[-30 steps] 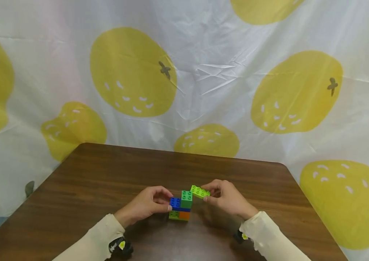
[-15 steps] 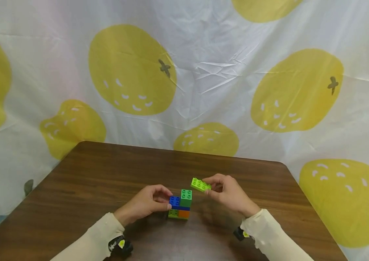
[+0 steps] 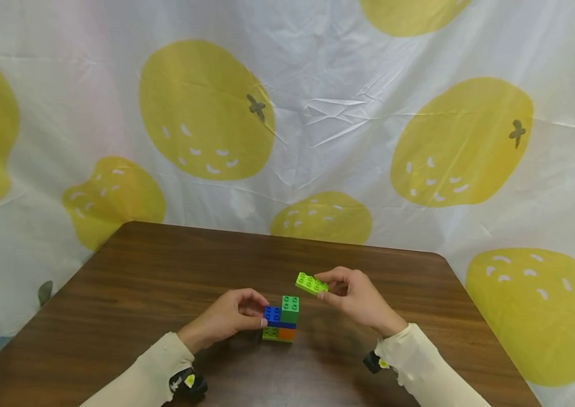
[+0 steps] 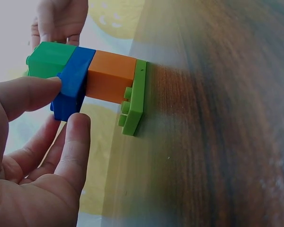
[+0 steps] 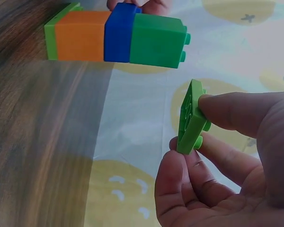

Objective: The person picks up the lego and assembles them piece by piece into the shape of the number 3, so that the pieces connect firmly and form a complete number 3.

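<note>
In the head view a small stack of toy building bricks stands on the table: a lime flat base (image 4: 138,101), an orange brick (image 4: 111,75), a blue flat brick (image 3: 272,315) and a green brick (image 3: 290,309) on top. My left hand (image 3: 230,314) pinches the free end of the blue brick between thumb and fingers. Up and to the right of the stack, my right hand (image 3: 357,297) holds a loose lime flat brick (image 3: 311,283) by one end, studs up. The right wrist view shows its hollow underside (image 5: 186,116), apart from the green brick.
The stack stands on a brown wooden table (image 3: 190,260) with rounded far corners. Behind it hangs a white cloth (image 3: 318,147) printed with yellow fruit. Black wrist cameras (image 3: 187,384) sit under both pale sleeves (image 3: 157,362).
My right hand has lifted the lime brick up and away from beside the green brick, and it now hangs higher. The left hand and the stack have stayed in place.
</note>
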Demonstrator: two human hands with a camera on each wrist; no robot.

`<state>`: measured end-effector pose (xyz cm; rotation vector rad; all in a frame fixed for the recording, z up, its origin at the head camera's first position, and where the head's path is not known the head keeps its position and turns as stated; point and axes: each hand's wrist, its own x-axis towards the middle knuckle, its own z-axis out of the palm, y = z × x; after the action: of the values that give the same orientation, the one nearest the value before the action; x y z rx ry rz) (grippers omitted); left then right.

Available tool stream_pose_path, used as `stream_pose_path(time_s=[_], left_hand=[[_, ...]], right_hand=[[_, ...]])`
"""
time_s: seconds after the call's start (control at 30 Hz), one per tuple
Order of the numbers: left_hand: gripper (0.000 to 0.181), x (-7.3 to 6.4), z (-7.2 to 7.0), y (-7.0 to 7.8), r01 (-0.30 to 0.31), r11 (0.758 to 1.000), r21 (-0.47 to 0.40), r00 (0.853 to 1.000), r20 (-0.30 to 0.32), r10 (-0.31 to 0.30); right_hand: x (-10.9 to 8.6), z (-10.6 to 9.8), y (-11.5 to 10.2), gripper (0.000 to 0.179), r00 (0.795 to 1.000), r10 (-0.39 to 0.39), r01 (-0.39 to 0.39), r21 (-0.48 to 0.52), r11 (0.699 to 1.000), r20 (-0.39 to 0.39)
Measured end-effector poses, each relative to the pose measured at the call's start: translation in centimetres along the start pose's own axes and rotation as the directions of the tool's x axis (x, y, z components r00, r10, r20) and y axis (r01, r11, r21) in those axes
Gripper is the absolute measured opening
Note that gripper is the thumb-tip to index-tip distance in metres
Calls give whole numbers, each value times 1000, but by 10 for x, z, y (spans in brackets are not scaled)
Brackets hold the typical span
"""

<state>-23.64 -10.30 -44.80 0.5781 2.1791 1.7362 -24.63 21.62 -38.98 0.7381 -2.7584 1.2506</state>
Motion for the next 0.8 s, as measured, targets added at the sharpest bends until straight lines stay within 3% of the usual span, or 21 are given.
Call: stream_pose_path(time_s=[0.47,0.8], left_hand=[[38,0,0,-1,-4,1000,-22,1000,-4,4],[38,0,0,-1,0,1000,-18,1000,-5,0]], right_hand=[[0,2,-13,34,998,-66,66,19,998,-20],[0,6,-21,33,997,-71,71,46,996,0]])
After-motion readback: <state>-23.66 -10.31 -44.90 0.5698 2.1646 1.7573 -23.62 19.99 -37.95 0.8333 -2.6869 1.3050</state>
